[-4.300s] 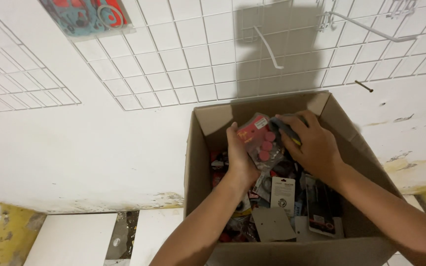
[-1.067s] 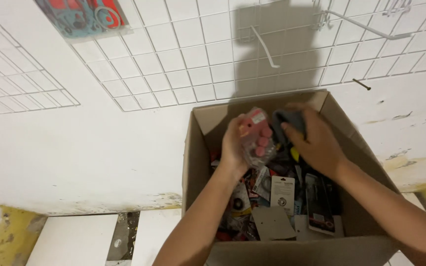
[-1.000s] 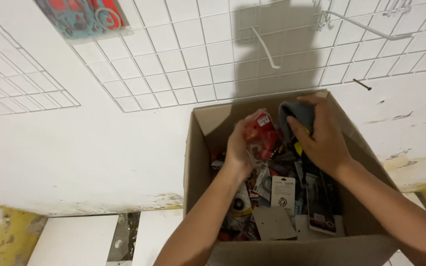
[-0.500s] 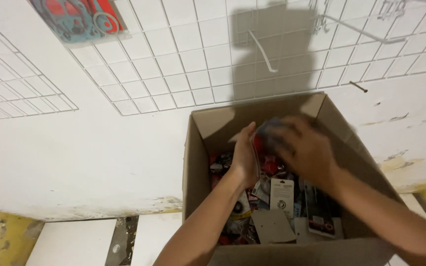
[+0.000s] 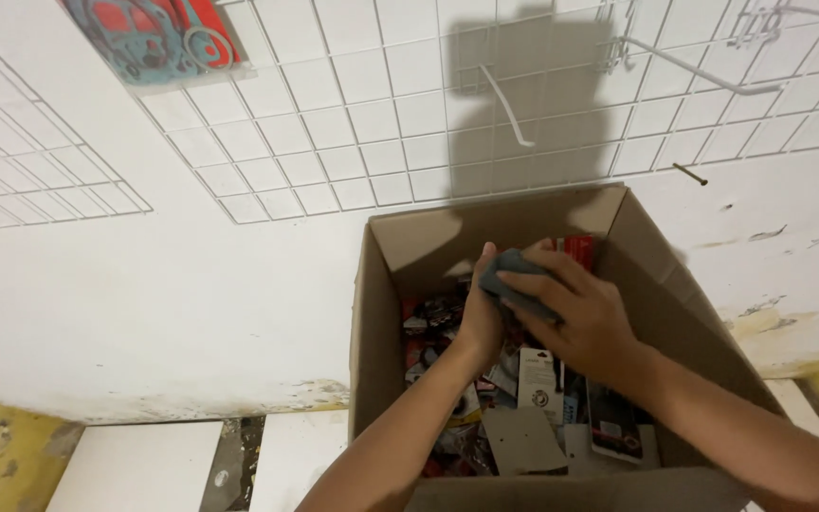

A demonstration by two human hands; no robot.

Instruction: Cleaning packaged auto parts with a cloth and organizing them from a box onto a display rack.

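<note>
Both my hands are inside an open cardboard box point(image 5: 386, 313) full of small carded packages. My right hand point(image 5: 575, 308) lies over a dark grey flat item point(image 5: 514, 275) and grips it. A red packet point(image 5: 578, 248) peeks out just behind my right fingers. My left hand point(image 5: 482, 318) is underneath, pressed against the same grey item, its fingers mostly hidden by the right hand. Several blister packs, among them a white card point(image 5: 539, 379) and a brown card point(image 5: 523, 441), lie loose in the box below my hands.
A white wire grid panel point(image 5: 353, 123) covers the wall above the box, with a metal hook point(image 5: 684, 66) at the upper right and a red and blue packaged item point(image 5: 154, 38) hanging at the upper left. White tiles point(image 5: 135, 469) lie on the floor left of the box.
My hands held a red packet up near the box rim; they have come together lower in the box, the right hand now covering a grey item, the red packet mostly hidden.
</note>
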